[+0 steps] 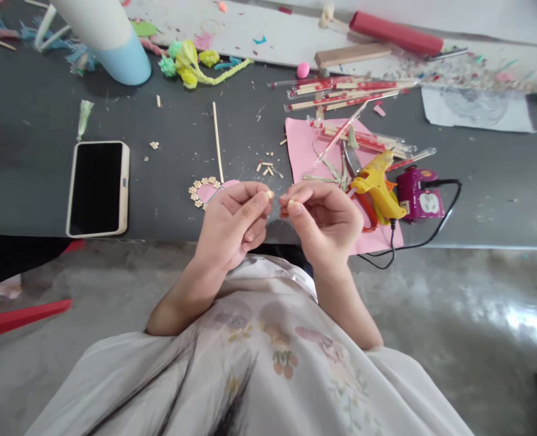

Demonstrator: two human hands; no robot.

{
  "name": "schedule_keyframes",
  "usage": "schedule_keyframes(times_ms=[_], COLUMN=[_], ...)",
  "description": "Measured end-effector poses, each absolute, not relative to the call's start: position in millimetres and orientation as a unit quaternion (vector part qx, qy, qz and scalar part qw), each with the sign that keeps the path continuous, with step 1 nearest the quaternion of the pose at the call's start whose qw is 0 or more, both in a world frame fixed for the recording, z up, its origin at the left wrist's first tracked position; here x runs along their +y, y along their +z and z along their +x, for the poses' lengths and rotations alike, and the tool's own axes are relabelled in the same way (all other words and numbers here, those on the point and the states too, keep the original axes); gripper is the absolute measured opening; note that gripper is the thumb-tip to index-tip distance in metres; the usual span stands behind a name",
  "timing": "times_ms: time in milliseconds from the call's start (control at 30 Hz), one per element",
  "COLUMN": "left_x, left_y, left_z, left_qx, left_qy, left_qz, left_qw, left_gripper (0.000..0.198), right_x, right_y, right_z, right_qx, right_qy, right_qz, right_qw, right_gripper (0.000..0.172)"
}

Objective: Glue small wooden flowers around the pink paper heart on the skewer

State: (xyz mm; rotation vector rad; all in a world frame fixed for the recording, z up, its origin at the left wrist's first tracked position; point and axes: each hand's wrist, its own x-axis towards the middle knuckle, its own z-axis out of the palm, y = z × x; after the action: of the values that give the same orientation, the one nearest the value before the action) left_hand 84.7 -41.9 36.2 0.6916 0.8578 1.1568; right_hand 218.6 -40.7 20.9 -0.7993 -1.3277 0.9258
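Over the near edge of the worktop point(182, 121), the left hand point(234, 227) pinches a small pale piece point(269, 194) in its fingers; the right hand point(327, 221) has its fingers narrowed just beside, whether on something I cannot tell. This looks like fine fingertip handling, seeming to call for a light, steady pinch next. Farther in from that edge lie a partly hidden pink heart point(203, 192), then cut stick bits point(267, 164).

No readable text, label, brand or number; the sheet point(477, 110) toward two o'clock bears only illegible marks.
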Motion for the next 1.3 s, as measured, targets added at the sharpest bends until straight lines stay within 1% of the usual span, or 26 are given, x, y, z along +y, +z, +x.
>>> schedule_keyframes(times_ms=[133,233,400,533,767,867,933,1000,1167,1300], left_x=[-40.3,-39.8,-40.2,-42.7,-45.2,-45.9,-46.3,-46.2,-45.7,-47.2], left_y=[38.9,37.0,35.4,31.0,16.7,18.3,19.7,19.6,15.7,18.5], left_z=[83.1,83.2,84.7,86.4,85.0,85.0,85.3,85.5,86.0,88.0], left_qx=[0.386,0.389,0.388,0.415,0.478,0.489,0.488,0.482,0.458,0.463], left_qy=[0.496,0.487,0.496,0.522,0.551,0.56,0.564,0.561,0.541,0.555], left_qz=[0.281,0.273,0.283,0.319,0.423,0.454,0.463,0.463,0.428,0.409], left_qw=[0.725,0.733,0.723,0.673,0.538,0.491,0.478,0.488,0.56,0.556], left_gripper=[0.033,0.033,0.032,0.028,0.027,0.026,0.024,0.024,0.028,0.027], right_x=[-39.9,-38.1,-35.3,-34.6,-32.7,-32.0,-31.8,-31.9,-33.8,-35.2], right_y=[22.4,26.0,31.9,33.0,33.8,34.1,34.5,34.9,34.7,33.5], right_z=[220.9,222.1,224.3,225.0,226.7,227.2,227.3,227.2,226.8,226.6], right_qx=[-0.612,-0.637,-0.697,-0.708,-0.735,-0.74,-0.738,-0.728,-0.681,-0.675], right_qy=[0.349,0.294,0.21,0.188,0.162,0.159,0.168,0.189,0.284,0.287], right_qz=[-0.368,-0.393,-0.392,-0.402,-0.412,-0.416,-0.419,-0.424,-0.424,-0.414], right_qw=[0.606,0.594,0.563,0.55,0.513,0.504,0.501,0.504,0.525,0.539], right_gripper=[0.009,0.009,0.015,0.016,0.015,0.014,0.013,0.013,0.01,0.011])
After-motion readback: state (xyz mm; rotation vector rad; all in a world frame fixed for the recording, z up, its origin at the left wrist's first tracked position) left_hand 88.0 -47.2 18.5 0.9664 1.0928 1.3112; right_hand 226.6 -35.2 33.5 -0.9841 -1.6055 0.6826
